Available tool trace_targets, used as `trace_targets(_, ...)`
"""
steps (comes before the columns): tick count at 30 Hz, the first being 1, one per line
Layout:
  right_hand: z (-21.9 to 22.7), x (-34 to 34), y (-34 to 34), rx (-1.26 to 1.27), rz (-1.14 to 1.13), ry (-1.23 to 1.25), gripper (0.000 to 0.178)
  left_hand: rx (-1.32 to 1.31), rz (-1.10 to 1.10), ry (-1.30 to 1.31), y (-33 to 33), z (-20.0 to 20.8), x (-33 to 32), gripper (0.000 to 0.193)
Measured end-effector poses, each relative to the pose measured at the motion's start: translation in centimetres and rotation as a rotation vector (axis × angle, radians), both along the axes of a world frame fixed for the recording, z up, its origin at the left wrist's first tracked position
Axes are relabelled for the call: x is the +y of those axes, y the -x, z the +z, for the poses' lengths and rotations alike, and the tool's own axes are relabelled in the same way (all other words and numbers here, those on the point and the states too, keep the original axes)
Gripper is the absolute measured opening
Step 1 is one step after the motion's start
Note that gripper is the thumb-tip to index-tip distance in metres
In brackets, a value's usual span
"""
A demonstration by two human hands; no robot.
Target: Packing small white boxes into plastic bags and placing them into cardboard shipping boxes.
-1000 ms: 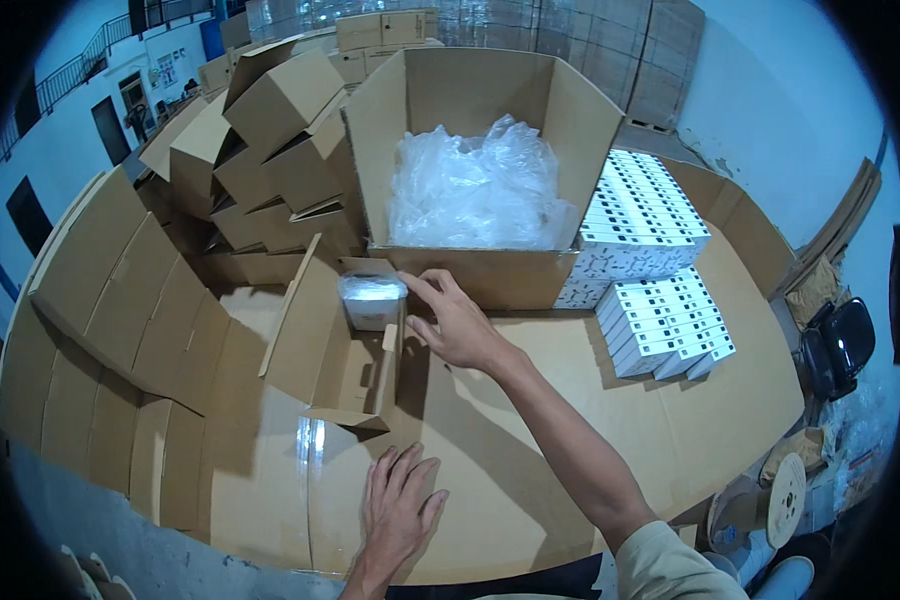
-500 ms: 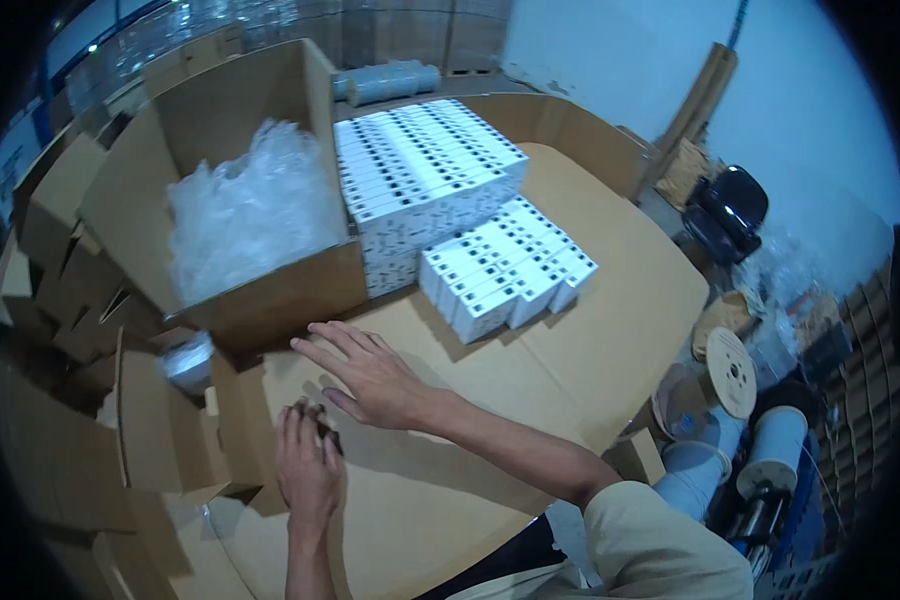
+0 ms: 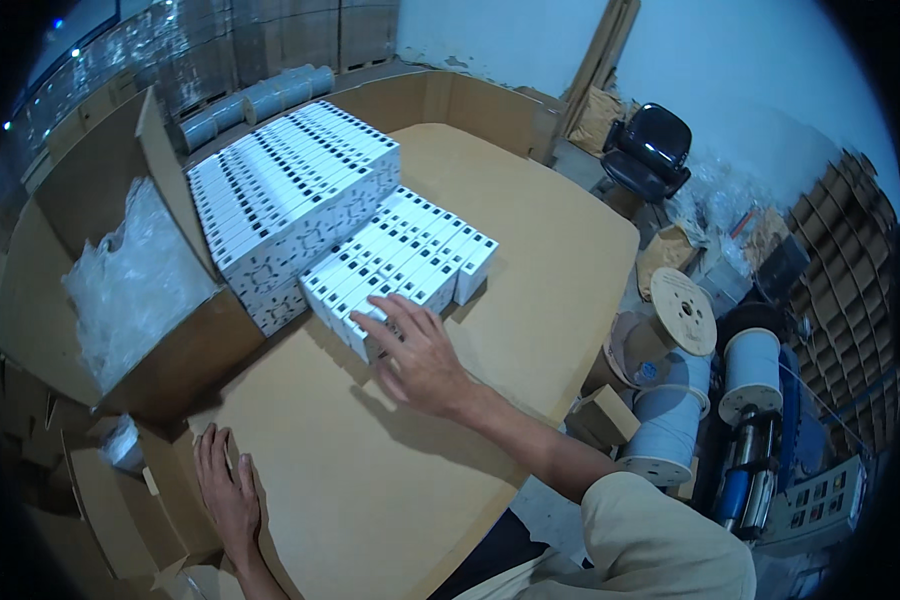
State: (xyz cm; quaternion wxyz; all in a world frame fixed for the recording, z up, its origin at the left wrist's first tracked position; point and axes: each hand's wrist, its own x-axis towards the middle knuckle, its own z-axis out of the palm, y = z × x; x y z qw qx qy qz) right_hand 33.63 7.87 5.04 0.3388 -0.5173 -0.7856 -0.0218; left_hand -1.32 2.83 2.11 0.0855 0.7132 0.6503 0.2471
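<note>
From where I stand, it comes down to the right hand (image 3: 425, 360) and the near corner of the low block of slim white boxes (image 3: 400, 255). That block sits on the cardboard-covered tabletop (image 3: 540, 270), just beside a taller stack of similar boxes (image 3: 300, 200), on its near right side. It lies ahead of the right hand, most of it stretching away beyond the fingertips. As far as I can make out, the boxes' narrow tops, marked with dark squares, run from near left to far right, while the right forearm comes in from the lower right, so the hand meets them crosswise. The right grip is spread: the fingers reach over the tops at that corner, with the thumb lower, apart from them, near the block's end face. Whether skin meets box, I can't tell; nothing is pinched. The left hand (image 3: 230, 497) is well apart from the block, flat and unclenched, fingers lying close together, holding nothing. It is just beside a small open carton (image 3: 170, 500) with a clear-wrapped bundle (image 3: 122, 445) at its far end. Behind that stands a big carton (image 3: 195, 340) with clear plastic bags (image 3: 135, 290) inside. The right hand is plainly the nearer one to the white boxes.
</note>
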Motion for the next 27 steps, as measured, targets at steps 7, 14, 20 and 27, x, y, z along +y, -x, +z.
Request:
trace_targets(7,0.6,0.1,-7.6,0.107,-0.14,-0.175,0.057,0.026,-0.016,0.002,0.4,-0.4,0.1,0.043)
trace_targets(14,-0.4,1.8,-13.1,0.08,-0.325,-0.188,0.06,0.033,-0.042,-0.021,0.4,-0.6,0.1,0.042)
trace_targets(20,-2.3,2.5,-16.0,0.001,-0.378,-0.131,0.055,0.051,-0.045,-0.045,0.3,-0.8,0.1,0.041)
trace_targets(27,-2.4,2.5,-16.8,0.108,-0.306,-0.162,0.048,0.043,-0.042,-0.043,0.6,-1.1,0.2,0.041)
